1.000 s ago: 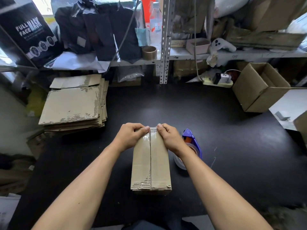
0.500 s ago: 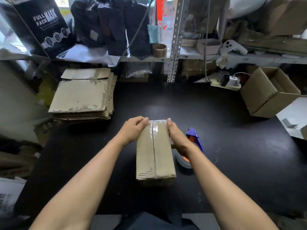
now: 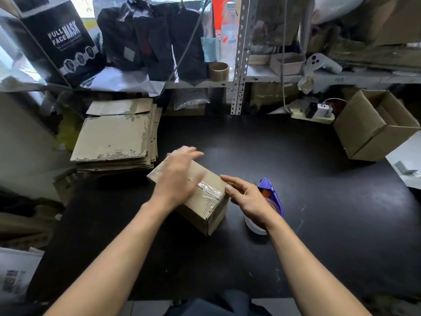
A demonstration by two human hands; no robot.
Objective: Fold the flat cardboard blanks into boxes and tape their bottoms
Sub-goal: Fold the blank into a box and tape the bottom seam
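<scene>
Both hands are spread, fingers straight: the left hand [image 3: 176, 176], blurred, lies flat over the taped box [image 3: 206, 201], the right hand [image 3: 247, 198] touches its near right corner with its fingertips. The black surface [image 3: 296, 179] carries it all. The stack of flat blanks [image 3: 114, 140] lies far left, an open box [image 3: 373, 126] far right. The taped box sits skewed at centre, the blue tape dispenser [image 3: 271, 195] just beside it, right.

Box [image 3: 200, 201]: brown corrugated cardboard, folded, bottom up, clear tape along its seam, skewed on the counter.
Flat blanks [image 3: 114, 139]: brown stack, lying at the counter's far left.
Finished box [image 3: 373, 126]: open, tipped, far right.
</scene>
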